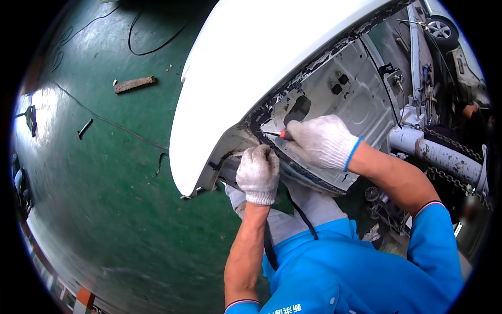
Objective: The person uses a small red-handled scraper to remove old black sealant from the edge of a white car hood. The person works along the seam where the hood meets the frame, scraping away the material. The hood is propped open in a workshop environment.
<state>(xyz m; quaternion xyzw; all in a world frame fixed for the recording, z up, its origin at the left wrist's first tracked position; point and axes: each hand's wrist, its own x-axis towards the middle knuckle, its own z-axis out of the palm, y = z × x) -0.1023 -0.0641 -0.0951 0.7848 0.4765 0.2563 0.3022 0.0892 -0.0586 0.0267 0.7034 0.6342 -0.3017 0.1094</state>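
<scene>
under white car panel (272, 57), right hand (321, 141) grips, seemingly, a screwdriver (280, 135).

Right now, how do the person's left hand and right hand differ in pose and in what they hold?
The right hand grips a red-handled tool whose tip points left at the panel seam; the left hand holds no tool and is curled over the lower edge of the white car panel. The right hand sits higher, against the bare inner metal; the left hand sits lower, nearer the green floor. Both wear white knit gloves.
</scene>
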